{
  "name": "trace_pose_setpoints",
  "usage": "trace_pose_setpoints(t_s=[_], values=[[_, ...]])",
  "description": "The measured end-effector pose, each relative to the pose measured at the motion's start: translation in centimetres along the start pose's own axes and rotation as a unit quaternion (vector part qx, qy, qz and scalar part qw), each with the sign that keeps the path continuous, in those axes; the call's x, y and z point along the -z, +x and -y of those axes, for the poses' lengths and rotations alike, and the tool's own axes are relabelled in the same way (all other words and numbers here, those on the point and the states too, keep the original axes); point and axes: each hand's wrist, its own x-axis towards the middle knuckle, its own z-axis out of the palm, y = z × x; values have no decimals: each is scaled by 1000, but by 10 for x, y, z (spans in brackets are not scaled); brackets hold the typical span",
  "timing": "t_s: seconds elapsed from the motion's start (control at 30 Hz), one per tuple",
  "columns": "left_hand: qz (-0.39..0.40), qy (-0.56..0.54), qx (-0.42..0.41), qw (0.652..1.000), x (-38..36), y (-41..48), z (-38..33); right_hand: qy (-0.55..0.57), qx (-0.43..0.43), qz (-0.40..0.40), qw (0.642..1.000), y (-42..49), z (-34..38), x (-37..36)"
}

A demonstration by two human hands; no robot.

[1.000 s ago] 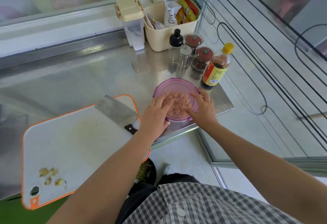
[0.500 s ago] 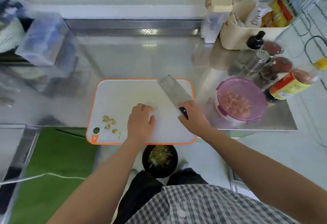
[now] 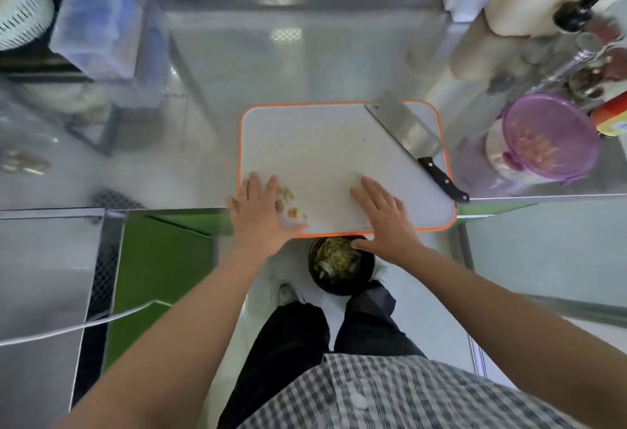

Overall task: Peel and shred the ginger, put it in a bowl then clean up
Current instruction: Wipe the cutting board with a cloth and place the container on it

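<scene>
A white cutting board (image 3: 332,157) with an orange rim lies on the steel counter. My left hand (image 3: 259,216) lies flat on its near left corner, fingers straight, beside several ginger peel scraps (image 3: 288,203). My right hand (image 3: 385,221) rests flat on the board's near edge, holding nothing. A cleaver (image 3: 412,140) with a black handle lies across the board's right side. The purple bowl (image 3: 546,143) holding shredded ginger stands on the counter to the right.
A black bin (image 3: 341,264) with food scraps sits on the floor just below the board's near edge. Jars, bottles and a cream basket (image 3: 522,11) crowd the back right. A white colander (image 3: 20,18) and a clear box (image 3: 98,18) stand at the back left.
Both hands left the purple bowl and came to the board. The left hand then slid left to the peel scraps; the right hand left the cleaver handle for the board's near edge.
</scene>
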Motion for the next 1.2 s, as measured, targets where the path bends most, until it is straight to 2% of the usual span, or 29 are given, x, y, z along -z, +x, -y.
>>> trace_pose_setpoints(t_s=[0.1, 0.3, 0.47, 0.7, 0.9, 0.97, 1.2], values=[[-16, -2, -38, 999, -7, -1, -2, -24, -12, -1, 1000, 2, 1, -1], [-33, -80, -82, 993, -10, 7, -8, -27, -22, 9, 999, 7, -2, -1], [-60, -78, -81, 992, -12, 7, -27, -20, -20, 16, 999, 17, -9, 7], [-48, -100, -67, 992, -11, 11, -48, -32, 9, 39, 999, 27, -30, 24], [-56, -32, -5, 998, -13, 15, -66, -61, 9, 46, 997, 30, -53, 38], [-55, -4, -11, 998, -16, 15, -73, -58, 10, 43, 997, 28, -55, 39], [-89, -15, -80, 993, -27, 3, -78, -68, 17, -8, 998, 19, -55, 27]])
